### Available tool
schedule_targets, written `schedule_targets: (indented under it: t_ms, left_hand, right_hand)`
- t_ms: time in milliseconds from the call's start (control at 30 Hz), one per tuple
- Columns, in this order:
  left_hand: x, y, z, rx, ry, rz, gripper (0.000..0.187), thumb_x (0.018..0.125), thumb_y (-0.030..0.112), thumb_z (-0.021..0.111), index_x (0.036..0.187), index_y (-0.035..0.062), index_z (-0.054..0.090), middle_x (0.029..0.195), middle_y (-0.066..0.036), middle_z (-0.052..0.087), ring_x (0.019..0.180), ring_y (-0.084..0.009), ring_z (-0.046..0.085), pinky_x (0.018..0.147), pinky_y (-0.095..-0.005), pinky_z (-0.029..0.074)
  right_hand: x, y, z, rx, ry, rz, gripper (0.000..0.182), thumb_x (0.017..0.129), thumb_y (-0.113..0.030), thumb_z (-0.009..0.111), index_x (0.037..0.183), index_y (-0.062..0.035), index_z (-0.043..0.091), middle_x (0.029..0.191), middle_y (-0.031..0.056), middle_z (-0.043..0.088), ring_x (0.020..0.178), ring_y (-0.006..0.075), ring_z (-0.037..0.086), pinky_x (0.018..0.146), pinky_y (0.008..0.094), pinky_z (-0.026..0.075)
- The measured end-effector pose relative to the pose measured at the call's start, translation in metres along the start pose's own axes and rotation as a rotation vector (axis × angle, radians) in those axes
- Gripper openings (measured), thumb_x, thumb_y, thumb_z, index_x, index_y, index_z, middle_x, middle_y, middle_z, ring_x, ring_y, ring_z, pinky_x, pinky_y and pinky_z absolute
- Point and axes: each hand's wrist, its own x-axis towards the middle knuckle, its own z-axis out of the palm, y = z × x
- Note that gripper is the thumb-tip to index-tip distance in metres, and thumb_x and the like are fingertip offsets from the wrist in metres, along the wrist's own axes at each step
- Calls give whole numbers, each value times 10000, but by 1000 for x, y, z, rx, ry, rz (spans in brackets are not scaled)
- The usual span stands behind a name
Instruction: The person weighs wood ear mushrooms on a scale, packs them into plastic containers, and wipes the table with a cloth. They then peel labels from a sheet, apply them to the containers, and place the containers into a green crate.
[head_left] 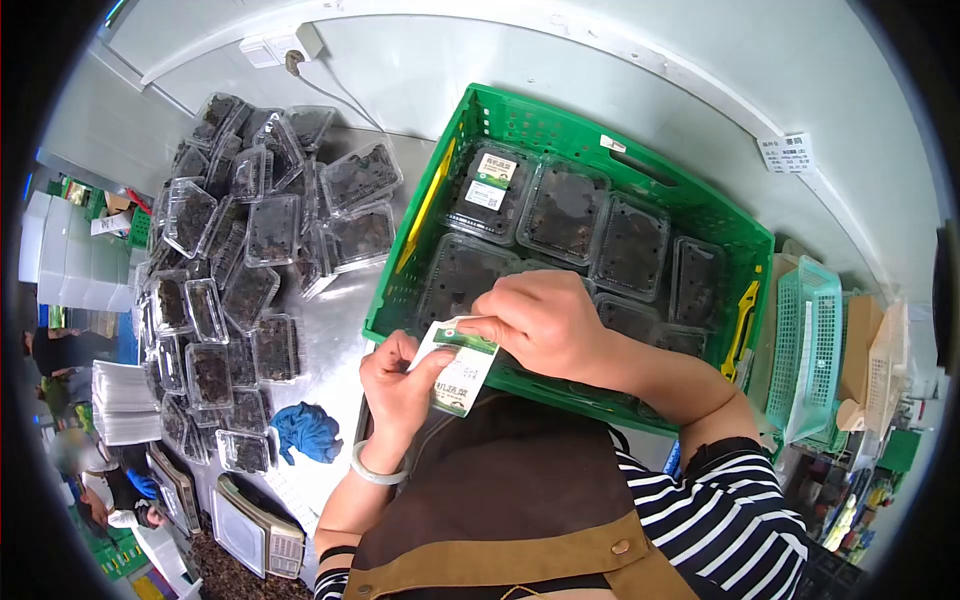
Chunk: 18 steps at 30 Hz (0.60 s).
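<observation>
Between my two hands is a green and white printed label point(466, 367), held near the front edge of the green crate point(480, 105). My left hand point(397, 392) pinches its left side, thumb on top. At its upper edge the fingers of my right hand point(545, 318) are closed on it. Inside the crate sit several clear plastic boxes with dark contents; one labelled box point(490, 195) carries a similar green and white label and a white sticker. Other lids, such as on the middle box point(565, 210), show no label. My right hand and forearm hide some boxes.
Many clear boxes point(245, 230) are piled on the metal table at left. A blue cloth point(306, 432), a scale point(255, 530) and a stack of white trays point(126, 402) are nearby. Teal baskets point(805, 345) stand at right. Another person point(115, 495) is at lower left.
</observation>
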Motion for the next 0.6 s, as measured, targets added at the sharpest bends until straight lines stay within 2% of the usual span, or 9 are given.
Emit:
schedule_targets:
  t_ms: [100,133,167,200,267,367,467,567,600]
  left_hand:
    - [-2,5,9,-113,-196,-72,199,810,85,726,894,25,556,787,-7,627,743,-52,540,655,-215,437]
    - [-8,5,15,-69,-248,-177,285,827,117,722,1032,3,560,877,-30,649,829,-80,562,720,-241,455]
    - [-7,22,12,189,-374,-279,309,853,132,702,1098,-10,578,901,-30,664,829,-84,575,743,-241,466]
    - [-12,11,4,143,-390,-322,285,872,130,684,1101,-7,586,907,-27,666,824,-76,575,747,-237,467]
    - [-22,2,2,-119,-311,-389,218,921,117,629,1105,1,604,902,-16,668,802,-51,572,719,-220,464]
    - [-21,7,7,-130,-253,-310,212,934,126,617,1104,1,601,900,-12,667,793,-45,571,696,-216,460]
    - [-21,8,16,-86,-259,-257,206,935,131,617,1093,2,591,888,-18,667,770,-43,570,680,-211,460]
    - [-21,10,22,-65,-254,-180,191,938,121,611,1079,-4,582,863,-29,667,758,-44,569,663,-216,458]
    - [-21,9,23,-49,-271,-155,187,939,118,609,1076,-6,582,862,-31,668,760,-43,570,661,-217,458]
  right_hand:
    - [-4,16,-6,203,-123,96,176,756,-167,774,758,-53,639,647,78,592,552,252,601,483,327,451]
    - [0,32,-21,209,-199,193,156,796,-167,755,828,-42,668,694,63,648,586,186,624,515,289,466]
    - [3,54,-35,358,-56,500,155,834,-178,720,878,-37,671,734,30,671,640,102,615,558,270,476]
    - [21,74,-62,217,83,758,178,860,-214,689,906,-43,667,774,17,673,677,65,591,593,266,475]
    - [18,151,-93,43,223,689,251,830,-262,701,933,-39,649,795,40,665,706,102,591,673,266,467]
    - [-22,222,-62,-242,-216,573,364,775,-330,750,963,-46,624,820,81,669,734,199,637,705,319,485]
    - [-24,214,-47,-688,-396,609,582,694,-470,784,1032,-48,567,884,147,675,875,327,653,739,411,496]
    - [-7,155,-59,-586,-169,710,496,772,-398,748,1064,-44,559,848,134,666,839,269,663,725,384,505]
    - [-10,135,-56,-187,-177,676,420,811,-343,722,1057,-41,564,832,118,659,804,233,659,707,364,506]
